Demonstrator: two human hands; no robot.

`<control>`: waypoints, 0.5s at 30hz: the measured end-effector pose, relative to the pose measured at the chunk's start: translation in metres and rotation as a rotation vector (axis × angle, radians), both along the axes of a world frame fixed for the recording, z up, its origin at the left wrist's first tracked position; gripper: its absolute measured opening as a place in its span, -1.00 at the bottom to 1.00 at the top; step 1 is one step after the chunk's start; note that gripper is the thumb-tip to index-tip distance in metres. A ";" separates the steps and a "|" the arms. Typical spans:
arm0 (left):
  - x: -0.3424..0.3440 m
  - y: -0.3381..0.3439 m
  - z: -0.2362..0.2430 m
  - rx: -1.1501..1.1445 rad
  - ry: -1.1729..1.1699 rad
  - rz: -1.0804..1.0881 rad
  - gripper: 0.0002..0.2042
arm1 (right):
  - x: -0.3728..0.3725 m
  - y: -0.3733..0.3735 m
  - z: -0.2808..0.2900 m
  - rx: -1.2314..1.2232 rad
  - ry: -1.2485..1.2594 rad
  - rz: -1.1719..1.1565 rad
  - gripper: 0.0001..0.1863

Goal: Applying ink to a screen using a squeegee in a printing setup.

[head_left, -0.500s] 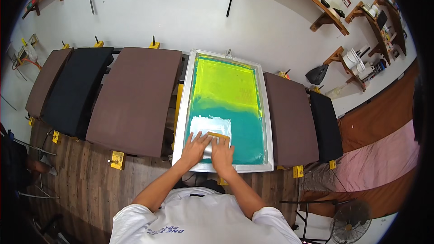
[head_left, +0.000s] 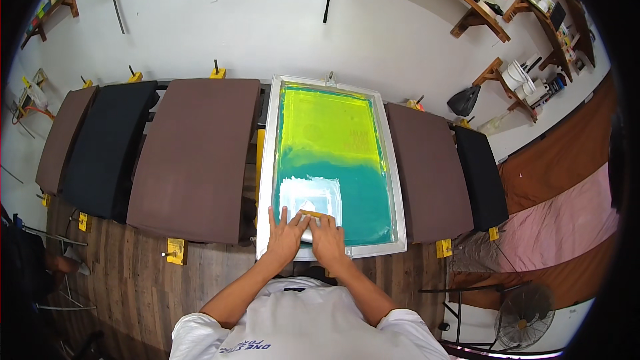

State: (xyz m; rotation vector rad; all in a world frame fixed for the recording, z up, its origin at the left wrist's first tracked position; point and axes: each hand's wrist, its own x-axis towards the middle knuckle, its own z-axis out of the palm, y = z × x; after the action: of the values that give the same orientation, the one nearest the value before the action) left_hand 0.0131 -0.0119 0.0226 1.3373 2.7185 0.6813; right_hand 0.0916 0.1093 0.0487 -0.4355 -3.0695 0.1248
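Observation:
An aluminium-framed screen (head_left: 397, 180) lies in front of me, with yellow-green ink (head_left: 320, 117) over its far half, teal (head_left: 363, 207) nearer and a white ink patch (head_left: 293, 190) at lower left. A squeegee (head_left: 313, 215) with a yellowish edge is on the white patch. My left hand (head_left: 285, 240) grips its left part, some fingers extended along the frame side. My right hand (head_left: 327, 243) grips it from the near side, fingers bent over it. The squeegee's lower part is largely hidden by my hands.
Brown platens (head_left: 193, 153) and black platens (head_left: 107, 147) flank the screen, with yellow clamps (head_left: 175, 251). Wall shelves (head_left: 487, 23) hold containers. At lower left is part of another person (head_left: 63, 263) in dark clothing. A fan (head_left: 523, 317) and draped fabric (head_left: 560, 213) are at right.
My hands and the squeegee have shifted slightly toward me across the white patch, which shows more above them. The whole view has shifted a little.

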 end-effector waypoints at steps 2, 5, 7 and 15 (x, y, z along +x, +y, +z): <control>-0.002 0.004 0.013 -0.061 -0.005 -0.054 -0.57 | 0.002 0.009 0.018 -0.165 -0.035 0.027 -0.43; -0.006 0.011 0.035 -0.072 0.088 -0.056 -0.58 | -0.002 0.022 0.029 -0.244 0.003 0.061 -0.31; -0.011 0.017 0.041 -0.075 0.153 -0.061 -0.56 | -0.004 0.029 0.030 -0.358 0.124 0.101 -0.27; 0.006 0.019 0.022 -0.118 0.284 -0.090 -0.45 | 0.000 0.048 -0.016 -0.416 0.288 0.235 -0.20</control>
State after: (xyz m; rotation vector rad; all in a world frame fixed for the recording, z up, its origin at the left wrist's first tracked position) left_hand 0.0193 0.0074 0.0447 1.6270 2.8307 0.3403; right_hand 0.0919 0.1576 0.0332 -0.0533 -2.7848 0.7690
